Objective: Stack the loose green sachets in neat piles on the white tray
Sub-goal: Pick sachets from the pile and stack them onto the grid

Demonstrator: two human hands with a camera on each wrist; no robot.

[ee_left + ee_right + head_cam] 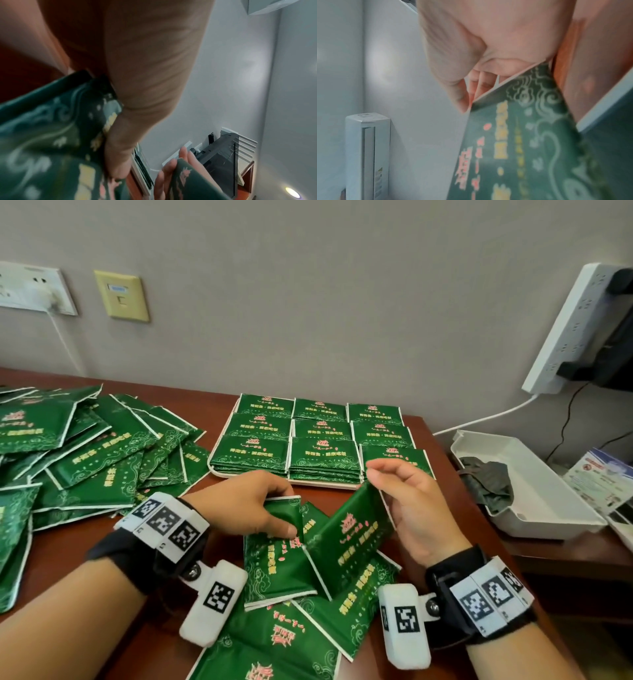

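Centrally, above the brown table (85,546), my left hand (239,505) curls over a green sachet (274,556), thumb and fingertips pinching its upper edge so that it stands tilted beneath my palm; the left wrist view shows the packet pressed against the inner side of my thumb (120,159). My right hand (411,508) holds a second sachet (349,539) upright by its top corner, thumb and forefinger closed on the corner, the remaining fingers loosely bent behind its back face. The two packets meet at their lower edges, forming a shallow V between my hands. More loose sachets (301,628) lie flat beneath my wrists, and a large scattered heap (85,446) covers the table to my left. Just beyond my fingertips, the white tray (214,453) carries nine neat piles (322,453) in three rows. A white bin (534,518) sits to my right.
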